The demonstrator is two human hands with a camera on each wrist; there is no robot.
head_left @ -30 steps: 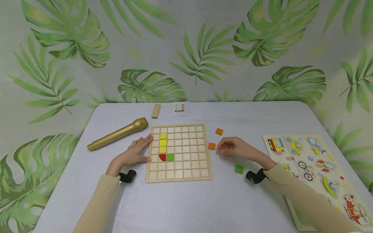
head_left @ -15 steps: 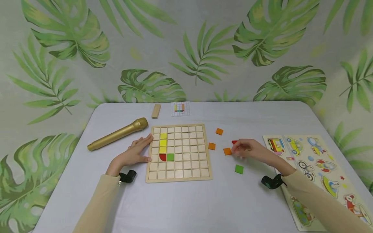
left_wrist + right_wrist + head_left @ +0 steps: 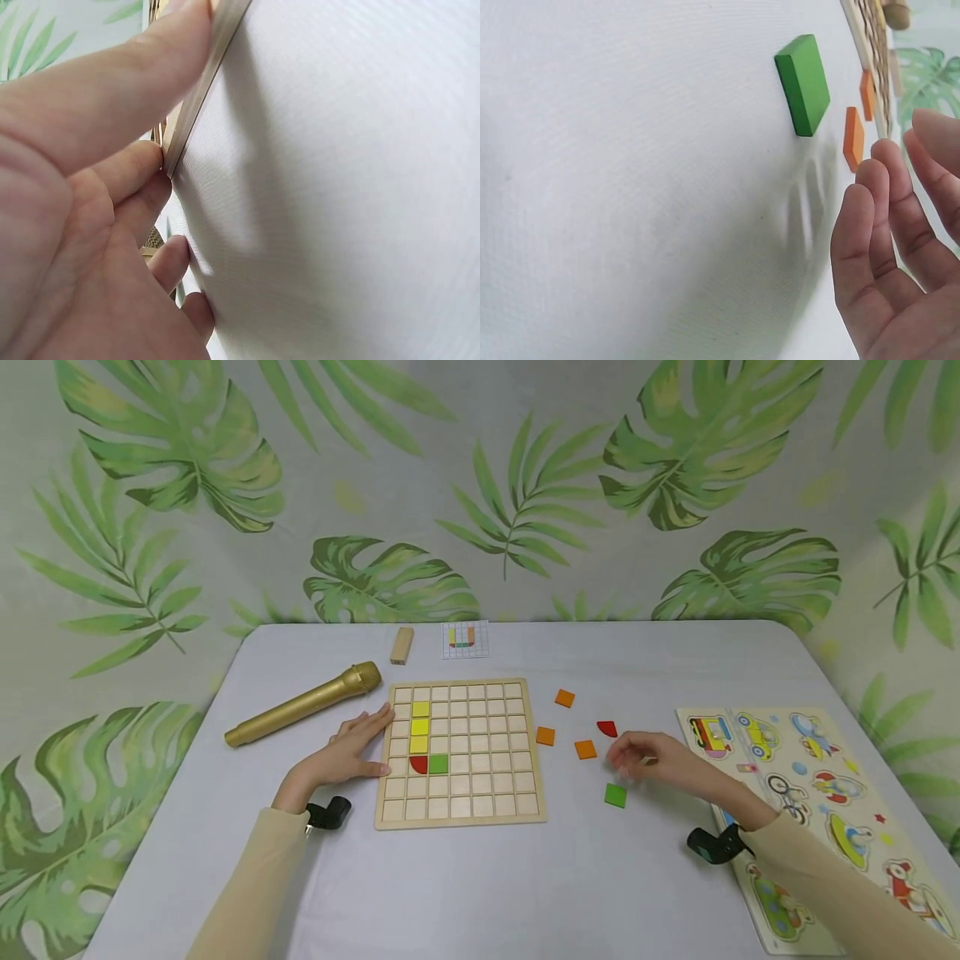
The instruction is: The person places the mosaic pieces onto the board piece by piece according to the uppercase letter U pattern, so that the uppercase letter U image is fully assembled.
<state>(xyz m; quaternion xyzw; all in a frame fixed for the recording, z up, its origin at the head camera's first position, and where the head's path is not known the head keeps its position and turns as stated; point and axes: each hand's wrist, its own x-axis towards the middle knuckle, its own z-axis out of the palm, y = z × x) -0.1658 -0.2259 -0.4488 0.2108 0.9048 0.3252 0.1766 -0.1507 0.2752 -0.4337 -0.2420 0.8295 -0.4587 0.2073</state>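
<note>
My left hand [image 3: 343,755] rests against the left edge of the wooden grid board [image 3: 482,820]; in the left wrist view its thumb and fingertips touch the rim. On the board lie several yellow squares [image 3: 419,727] in a column, a red quarter-circle tile [image 3: 418,765] below them, and a green square [image 3: 438,765] beside that. My right hand [image 3: 660,762] hovers over the table right of the board, fingers loosely bent and holding nothing. Near it lie a loose green square [image 3: 615,796], a red quarter-circle [image 3: 607,728] and orange squares [image 3: 585,749], [image 3: 545,737], [image 3: 565,698].
A gold microphone [image 3: 303,705] lies left of the board. Behind it are a small wooden block [image 3: 402,646] and a pattern card [image 3: 465,641] with a coloured U shape. A vehicle puzzle board [image 3: 813,793] covers the right side, partly under my right forearm.
My right hand has moved right and slightly toward me, away from the orange squares. An orange square and the red quarter-circle it covered now show. My left hand has stayed put.
</note>
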